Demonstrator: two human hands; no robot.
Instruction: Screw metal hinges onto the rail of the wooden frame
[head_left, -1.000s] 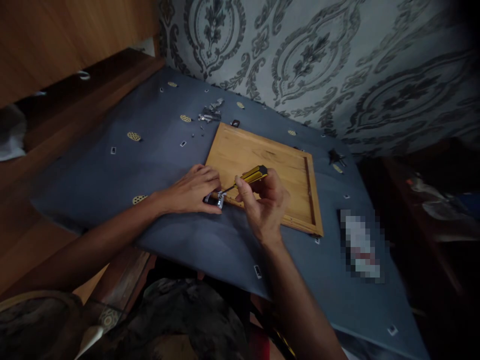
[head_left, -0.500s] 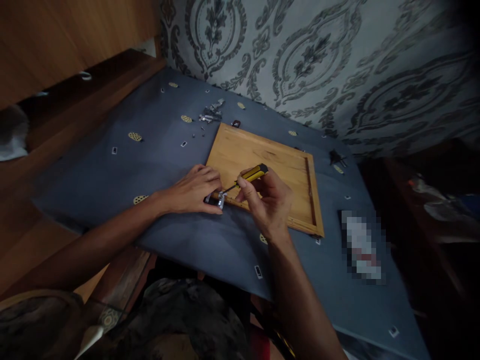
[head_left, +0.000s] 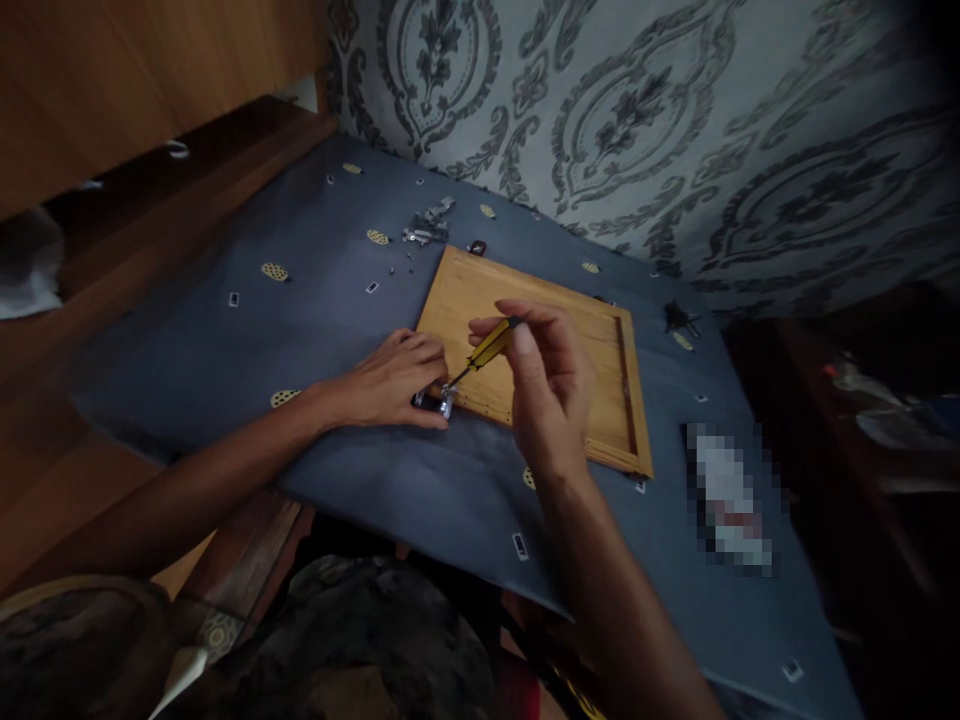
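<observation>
A light wooden cabinet door panel (head_left: 577, 350) lies flat on a blue patterned cloth (head_left: 225, 330). At its near left corner my left hand (head_left: 390, 380) presses a small metal hinge (head_left: 436, 400) against the panel edge, fingers closed around it. My right hand (head_left: 544, 385) grips a yellow and black screwdriver (head_left: 487, 348) by the handle with its fingertips. The tool slants down to the left and its tip meets the hinge.
More metal hinge parts (head_left: 427, 225) and loose screws lie on the cloth beyond the panel's far left corner. A dark small object (head_left: 679, 318) rests near the wall at the right. A wooden ledge (head_left: 150, 200) runs along the left. Patterned wallpaper stands behind.
My right hand has turned and risen on the screwdriver handle, so the tool stands steeper than before. My left hand stays on the hinge.
</observation>
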